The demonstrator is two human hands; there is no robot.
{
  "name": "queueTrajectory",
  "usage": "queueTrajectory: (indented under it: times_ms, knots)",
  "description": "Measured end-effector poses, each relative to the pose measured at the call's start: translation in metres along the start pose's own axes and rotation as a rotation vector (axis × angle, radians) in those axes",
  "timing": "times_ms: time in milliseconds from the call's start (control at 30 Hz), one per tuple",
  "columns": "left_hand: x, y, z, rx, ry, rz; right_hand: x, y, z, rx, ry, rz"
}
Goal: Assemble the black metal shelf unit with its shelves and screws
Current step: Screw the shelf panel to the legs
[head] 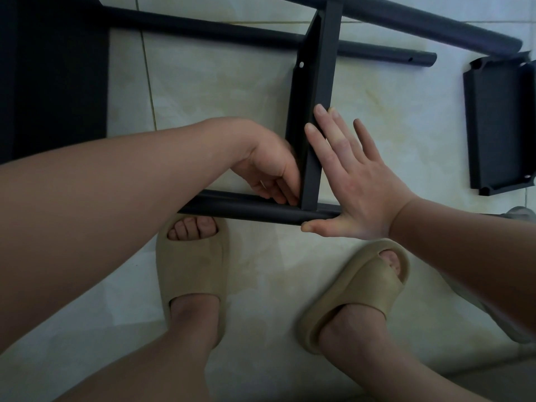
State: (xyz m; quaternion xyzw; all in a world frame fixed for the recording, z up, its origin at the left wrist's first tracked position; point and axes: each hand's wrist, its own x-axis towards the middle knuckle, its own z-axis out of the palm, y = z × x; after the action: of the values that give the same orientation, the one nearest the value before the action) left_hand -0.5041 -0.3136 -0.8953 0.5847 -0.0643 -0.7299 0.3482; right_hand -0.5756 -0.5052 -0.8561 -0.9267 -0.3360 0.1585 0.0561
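A black metal shelf [317, 82] stands on edge on the tiled floor between black tubes. Its near end meets the near black tube [246, 208], which lies across the floor by my feet. My left hand [272, 172] has its fingers curled at the inner corner where shelf and tube join; what the fingertips hold is hidden. My right hand [351, 181] lies flat with straight fingers against the shelf's right face, thumb along the tube. A screw hole [301, 64] shows on the shelf's flange.
Two more black tubes [377, 50] [435, 24] lie across the floor at the far side. A loose black shelf [499, 123] lies at the right. A dark panel [55, 74] covers the far left. My feet in beige slippers [191, 271] stand just behind the near tube.
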Motion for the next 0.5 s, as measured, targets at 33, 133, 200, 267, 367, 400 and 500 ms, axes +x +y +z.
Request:
queueTrajectory:
  times_ms: [33,133,200,267,367,400,500]
  knots:
    - [0.0006,0.0004,0.0002,0.000,0.001,0.005,0.0000,0.0000,0.0000,0.001,0.002,0.000]
    - [0.0010,0.0015,-0.0009,-0.004,0.000,0.023,0.0002,0.0003,-0.0002,0.008,-0.003,0.000]
    - [-0.0005,0.0022,-0.0015,-0.015,-0.001,0.032,0.0001,0.0003,-0.0003,0.010,-0.007,0.001]
    - [-0.0024,0.0027,-0.0018,-0.028,0.003,0.042,-0.0001,0.0003,-0.0003,0.006,-0.008,0.001]
    - [-0.0046,0.0023,-0.0019,-0.047,0.001,0.030,0.0001,0.0001,-0.0003,0.004,-0.011,0.000]
    - [-0.0050,0.0018,-0.0021,-0.051,-0.005,0.021,0.0002,-0.0001,-0.0004,0.003,-0.010,0.000]
    - [-0.0029,0.0004,-0.0015,-0.026,0.004,-0.002,0.0001,-0.0001,-0.0004,0.001,-0.002,-0.001]
